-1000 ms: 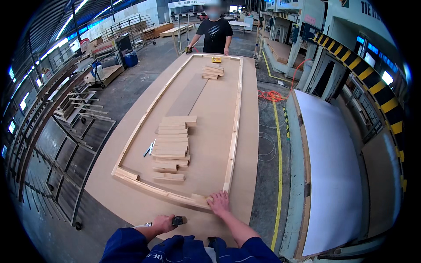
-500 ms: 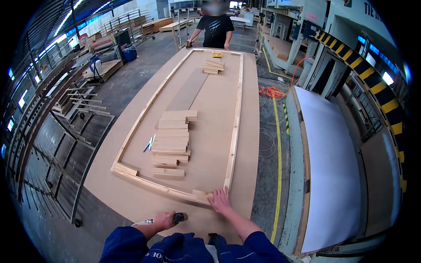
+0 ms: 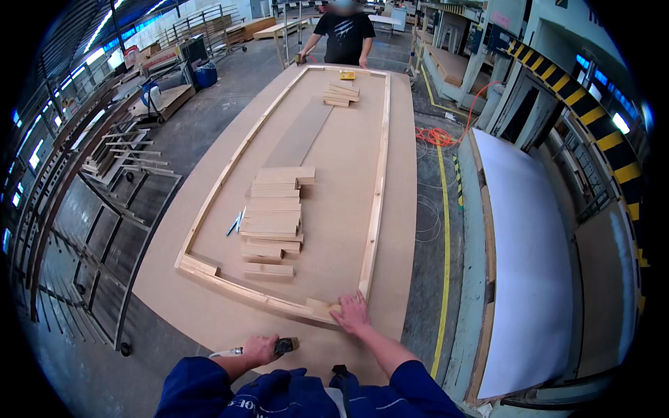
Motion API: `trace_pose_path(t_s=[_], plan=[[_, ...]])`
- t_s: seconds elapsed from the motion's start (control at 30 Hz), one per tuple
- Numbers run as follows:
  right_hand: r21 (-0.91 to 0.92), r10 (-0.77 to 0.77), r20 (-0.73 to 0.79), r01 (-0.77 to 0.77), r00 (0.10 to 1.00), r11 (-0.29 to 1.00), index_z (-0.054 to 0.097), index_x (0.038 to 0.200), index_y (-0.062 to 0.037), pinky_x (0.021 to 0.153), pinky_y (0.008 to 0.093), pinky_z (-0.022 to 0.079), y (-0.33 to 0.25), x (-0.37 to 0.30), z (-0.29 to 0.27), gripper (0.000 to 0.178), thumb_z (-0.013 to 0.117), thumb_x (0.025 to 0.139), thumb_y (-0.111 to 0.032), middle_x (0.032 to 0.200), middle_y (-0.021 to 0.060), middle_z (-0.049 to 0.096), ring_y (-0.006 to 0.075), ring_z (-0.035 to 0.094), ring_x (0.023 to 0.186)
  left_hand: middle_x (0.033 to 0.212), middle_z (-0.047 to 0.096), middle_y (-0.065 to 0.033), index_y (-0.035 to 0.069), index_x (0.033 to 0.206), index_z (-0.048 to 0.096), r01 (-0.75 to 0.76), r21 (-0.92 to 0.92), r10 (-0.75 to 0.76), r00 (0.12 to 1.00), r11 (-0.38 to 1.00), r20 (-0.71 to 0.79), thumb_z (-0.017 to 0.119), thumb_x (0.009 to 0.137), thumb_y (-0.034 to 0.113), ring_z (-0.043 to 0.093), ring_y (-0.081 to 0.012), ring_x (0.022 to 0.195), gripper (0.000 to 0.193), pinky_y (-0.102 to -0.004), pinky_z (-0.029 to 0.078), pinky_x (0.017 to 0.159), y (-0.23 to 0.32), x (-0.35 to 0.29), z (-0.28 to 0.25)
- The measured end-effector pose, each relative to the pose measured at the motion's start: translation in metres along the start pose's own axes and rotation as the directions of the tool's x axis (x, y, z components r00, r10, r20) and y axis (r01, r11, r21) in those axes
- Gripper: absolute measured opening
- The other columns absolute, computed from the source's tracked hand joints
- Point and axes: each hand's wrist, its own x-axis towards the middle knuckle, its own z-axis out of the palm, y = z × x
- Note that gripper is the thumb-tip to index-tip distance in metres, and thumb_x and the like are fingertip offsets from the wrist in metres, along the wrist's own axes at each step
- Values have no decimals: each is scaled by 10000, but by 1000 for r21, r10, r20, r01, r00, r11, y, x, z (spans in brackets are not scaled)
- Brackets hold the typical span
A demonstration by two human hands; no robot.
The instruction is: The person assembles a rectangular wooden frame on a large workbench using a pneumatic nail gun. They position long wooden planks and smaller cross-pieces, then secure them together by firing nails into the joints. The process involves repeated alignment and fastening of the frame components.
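Note:
A long wooden frame (image 3: 380,202) lies on a large brown board (image 3: 167,279). At its near right corner my right hand (image 3: 353,313) is closed over the wood, fingers curled on the joint beside a short wooden block (image 3: 320,305). My left hand (image 3: 260,350) grips a dark air nailer (image 3: 286,345), held over the board's near edge and apart from the frame. A pale hose (image 3: 226,353) runs back from beside my left wrist. Inside the frame, several short wooden strips (image 3: 272,223) lie in a row, with pens (image 3: 234,223) to their left.
Across the board stands a co-worker (image 3: 341,38), a hand at the frame's far left corner. More wooden strips (image 3: 341,94) and a yellow object (image 3: 347,74) lie near that end. Metal racks (image 3: 139,258) stand left; a machine with a white sheet (image 3: 523,265) and an orange hose (image 3: 437,136) are right.
The view has shifted slightly. My right hand stays at the frame corner, its fingers a little more bent. My left hand keeps the air nailer in nearly the same place.

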Motion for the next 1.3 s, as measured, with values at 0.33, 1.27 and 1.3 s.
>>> trace_pose_path(t_s=[0.33, 1.27, 1.3], plan=[[63, 6, 8, -6, 1000, 998, 628, 1206, -61, 1279, 519, 187, 2, 2, -9, 578, 621, 943, -575, 1137, 115, 675, 276, 612, 1213, 853, 742, -171, 134, 1068, 629, 5, -23, -4, 1000, 1000, 31, 714, 867, 418, 717, -408, 792, 358, -534, 563, 700, 0, 3, -3], [157, 74, -42, -67, 996, 985, 650, 1142, -87, 1313, 422, 173, 5, 2, -6, 484, 566, 986, -538, 1133, 99, 673, 209, 566, 1284, 819, 720, -183, 92, 966, 689, -352, 53, 329, 910, 934, 254, 753, 792, 213, 696, -416, 796, 221, -497, 567, 714, 24, 166, -114], [171, 80, -38, -72, 996, 983, 653, 1139, -87, 1311, 422, 182, 6, 2, -6, 479, 573, 984, -533, 1133, 99, 673, 210, 568, 1284, 822, 722, -183, 100, 971, 696, -350, 51, 325, 908, 935, 263, 745, 802, 239, 697, -415, 801, 224, -506, 569, 716, 26, 168, -112]])
